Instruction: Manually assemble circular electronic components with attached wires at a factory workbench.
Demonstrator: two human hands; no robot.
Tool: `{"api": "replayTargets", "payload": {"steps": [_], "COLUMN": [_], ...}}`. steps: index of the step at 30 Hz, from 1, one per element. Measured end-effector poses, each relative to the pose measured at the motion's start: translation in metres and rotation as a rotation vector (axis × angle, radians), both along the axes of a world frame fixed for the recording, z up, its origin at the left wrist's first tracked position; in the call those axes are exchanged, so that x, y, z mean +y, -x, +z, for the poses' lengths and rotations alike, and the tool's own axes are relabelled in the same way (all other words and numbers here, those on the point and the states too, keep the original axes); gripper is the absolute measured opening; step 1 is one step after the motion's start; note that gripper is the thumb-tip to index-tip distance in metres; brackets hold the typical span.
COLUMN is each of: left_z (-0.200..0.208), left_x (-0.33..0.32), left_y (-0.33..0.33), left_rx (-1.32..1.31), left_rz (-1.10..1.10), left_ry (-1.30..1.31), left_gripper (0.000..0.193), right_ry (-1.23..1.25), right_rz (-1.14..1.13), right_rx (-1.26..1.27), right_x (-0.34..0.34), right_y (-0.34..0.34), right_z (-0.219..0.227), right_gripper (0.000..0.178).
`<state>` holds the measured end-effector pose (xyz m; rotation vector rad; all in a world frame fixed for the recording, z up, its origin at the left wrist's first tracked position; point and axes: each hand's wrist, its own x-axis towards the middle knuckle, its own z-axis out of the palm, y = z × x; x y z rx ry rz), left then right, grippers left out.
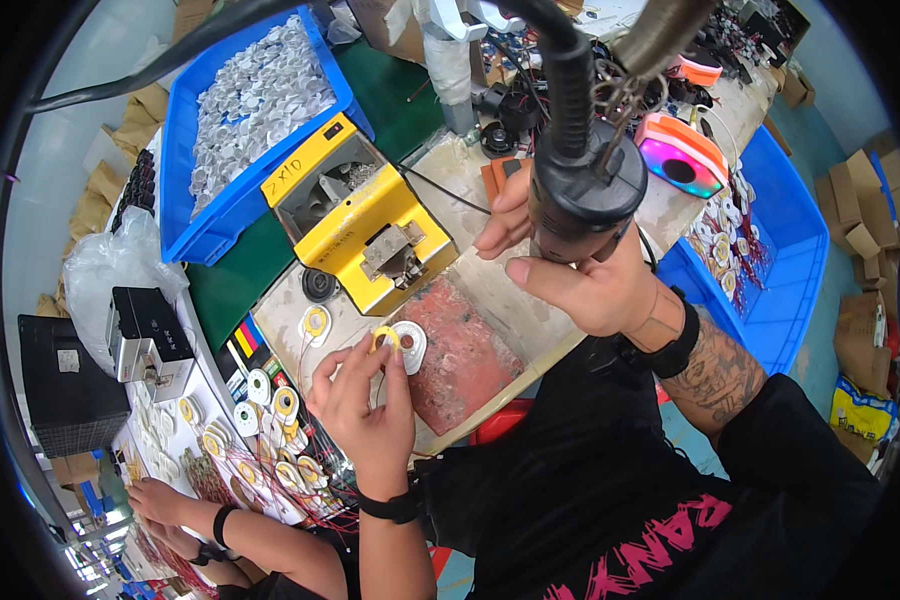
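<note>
A black electric screwdriver [585, 190] hangs from above by a thick cord, and my right hand [610, 290] is wrapped round its body. Its tip is hidden. Low over the bench's front, the fingertips of my left hand [358, 400] pinch a small yellow ring [384, 338]. Touching or just behind it is a round white plastic part [410, 352] on a worn red mat [465, 350]; I cannot tell whether the two are joined. Another white part with a yellow ring [315, 323] lies to the left. Behind the mat stands a yellow screw feeder [370, 230].
A blue bin of small white parts [260, 100] stands far left; another blue bin [795, 250] with wired white parts is at right. A lit orange device [682, 155] sits at the back. Several wired discs [285, 405] lie left, near a co-worker's hands [160, 505].
</note>
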<state>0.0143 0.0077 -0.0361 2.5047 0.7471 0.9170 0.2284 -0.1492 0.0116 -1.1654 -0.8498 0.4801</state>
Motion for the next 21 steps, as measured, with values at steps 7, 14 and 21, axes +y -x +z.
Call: {"api": "replayTargets", "payload": {"steps": [7, 14, 21], "left_z": [-0.011, -0.015, -0.016], "left_x": [-0.013, -0.012, -0.009], "left_y": [0.006, 0.001, -0.003], "left_rx": [0.149, 0.134, 0.136], "left_rz": [-0.025, -0.018, 0.015], "left_ry": [-0.082, -0.085, -0.089], "left_gripper": [0.015, 0.015, 0.017], "right_ry": [0.103, 0.057, 0.084], "right_rz": [0.050, 0.045, 0.056], "right_rx": [-0.240, -0.167, -0.200], "right_x": [0.002, 0.008, 0.008], "right_y": [-0.003, 0.005, 0.005], "right_z": [0.003, 0.002, -0.002], "right_gripper": [0.061, 0.063, 0.062]}}
